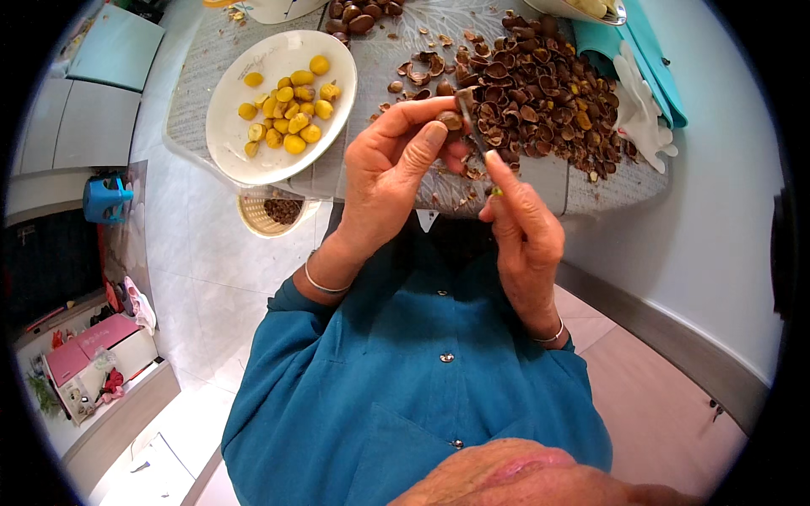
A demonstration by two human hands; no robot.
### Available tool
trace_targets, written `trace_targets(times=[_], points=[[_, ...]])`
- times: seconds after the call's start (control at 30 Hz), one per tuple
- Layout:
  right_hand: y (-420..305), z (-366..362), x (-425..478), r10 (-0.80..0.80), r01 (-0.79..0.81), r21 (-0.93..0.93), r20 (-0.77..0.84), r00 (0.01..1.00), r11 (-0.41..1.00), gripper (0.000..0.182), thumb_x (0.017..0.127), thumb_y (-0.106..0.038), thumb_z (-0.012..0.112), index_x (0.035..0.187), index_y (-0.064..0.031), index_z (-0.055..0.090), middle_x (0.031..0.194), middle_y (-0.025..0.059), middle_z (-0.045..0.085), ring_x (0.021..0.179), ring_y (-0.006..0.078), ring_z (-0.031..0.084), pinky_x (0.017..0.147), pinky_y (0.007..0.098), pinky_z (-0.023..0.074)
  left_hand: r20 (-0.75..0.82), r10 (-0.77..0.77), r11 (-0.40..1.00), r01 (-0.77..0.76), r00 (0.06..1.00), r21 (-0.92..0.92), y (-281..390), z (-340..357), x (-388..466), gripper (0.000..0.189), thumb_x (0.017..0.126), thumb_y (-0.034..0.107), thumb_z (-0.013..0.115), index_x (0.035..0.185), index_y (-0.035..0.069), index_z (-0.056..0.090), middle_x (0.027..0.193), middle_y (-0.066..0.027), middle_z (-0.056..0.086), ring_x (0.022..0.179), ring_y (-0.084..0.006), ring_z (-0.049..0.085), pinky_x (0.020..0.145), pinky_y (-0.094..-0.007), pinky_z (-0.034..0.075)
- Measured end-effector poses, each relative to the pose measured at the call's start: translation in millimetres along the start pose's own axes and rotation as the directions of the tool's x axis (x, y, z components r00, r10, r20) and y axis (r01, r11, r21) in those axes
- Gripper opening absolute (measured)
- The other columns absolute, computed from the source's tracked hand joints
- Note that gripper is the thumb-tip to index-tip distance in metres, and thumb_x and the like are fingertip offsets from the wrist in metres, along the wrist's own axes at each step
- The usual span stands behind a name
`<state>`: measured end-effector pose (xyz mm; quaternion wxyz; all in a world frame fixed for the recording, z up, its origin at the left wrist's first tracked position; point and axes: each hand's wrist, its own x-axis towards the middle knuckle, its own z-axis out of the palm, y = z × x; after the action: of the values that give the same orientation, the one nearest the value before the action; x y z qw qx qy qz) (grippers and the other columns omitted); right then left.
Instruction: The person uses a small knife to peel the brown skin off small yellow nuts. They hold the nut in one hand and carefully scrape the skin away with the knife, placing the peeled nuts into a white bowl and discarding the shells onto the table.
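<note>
Between the thumb and fingers of my left hand [392, 158] is a brown chestnut [450, 120], raised over the table's near edge. My right hand [528, 234] grips a small knife [479, 129] with a dark, narrow blade; most of its handle is hidden in the fingers. The blade is close beside the chestnut, and I cannot tell whether it touches. To the left, a white oval plate [228, 142] bears several peeled yellow chestnuts [294, 123]. Behind and right of my hands lies a broad heap of broken brown chestnut shells [538, 88].
Unpeeled chestnuts [361, 22] lie at the table's far side. A white glove [639, 114] and turquoise cloth [652, 63] are right of the shells, by the wall. A bowl [607, 9] stands at the far right. Below the table's left edge, a basket [250, 221] on the floor holds brown scraps.
</note>
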<state>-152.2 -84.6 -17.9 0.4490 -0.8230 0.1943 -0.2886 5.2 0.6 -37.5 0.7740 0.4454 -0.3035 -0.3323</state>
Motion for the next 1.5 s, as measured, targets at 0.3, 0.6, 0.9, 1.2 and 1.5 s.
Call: trace_targets(times=[0.3,0.6,0.9,1.2,1.5], points=[[0.0,-16.0,5.2,0.241,-0.225,0.193,-0.065,0.968,0.955,0.038,0.098,-0.003,0.054,0.136,-0.0058,0.057,0.115,0.0072,0.067,0.074,0.008,0.055,0.066,0.0219,0.0482,0.032,-0.169,0.929,0.17,0.985,-0.329,8.1,0.3,3.5,0.035,0.102,0.013,0.05,0.133,-0.003,0.052,0.122,-0.0181,0.062,0.096,-0.0166,0.062,0.083,-0.0266,0.051],[-6.9,-11.2,-2.7,0.266,-0.253,0.224,-0.028,0.964,0.941,0.037,0.097,-0.002,0.056,0.133,-0.0038,0.058,0.121,0.01,0.066,0.074,0.0092,0.057,0.068,0.0225,0.0499,0.076,-0.215,0.795,0.22,0.974,-0.566,0.0,-8.0,2.9,0.034,0.1,0.012,0.055,0.131,0.001,0.056,0.121,-0.0133,0.063,0.105,-0.0173,0.061,0.09,-0.0279,0.05],[0.8,-7.2,-6.1,-0.115,0.108,-0.157,-0.033,0.993,0.982,0.045,0.086,0.006,0.065,0.129,-0.0075,0.064,0.078,0.0097,0.06,0.065,0.0166,0.057,0.058,0.0283,0.0486,0.05,-0.188,0.788,0.181,0.981,-0.588,-7.6,-10.5,1.6,0.034,0.1,0.018,0.056,0.128,-0.003,0.056,0.116,-0.0135,0.064,0.105,-0.018,0.062,0.091,-0.0283,0.051],[-1.3,-3.0,-10.7,-0.111,0.11,-0.104,-0.005,0.994,0.988,0.046,0.083,0.007,0.067,0.127,-0.0074,0.065,0.078,0.0093,0.061,0.065,0.017,0.057,0.058,0.0288,0.0496,-0.007,-0.176,0.83,0.145,0.984,-0.538,-9.2,-8.3,2.0,0.03,0.1,0.018,0.056,0.122,-0.003,0.06,0.111,-0.0139,0.066,0.099,-0.0158,0.063,0.084,-0.0263,0.052],[-1.7,-3.5,-7.8,-0.118,0.115,-0.176,-0.009,0.993,0.978,0.044,0.087,0.006,0.064,0.129,-0.0063,0.063,0.085,0.0107,0.065,0.065,0.0175,0.057,0.059,0.0279,0.0498,-0.033,-0.069,0.979,0.062,0.997,-0.195,-4.0,-10.6,-3.5,0.029,0.099,0.014,0.057,0.122,-0.003,0.061,0.105,-0.0132,0.068,0.088,-0.012,0.062,0.071,-0.0223,0.051]])
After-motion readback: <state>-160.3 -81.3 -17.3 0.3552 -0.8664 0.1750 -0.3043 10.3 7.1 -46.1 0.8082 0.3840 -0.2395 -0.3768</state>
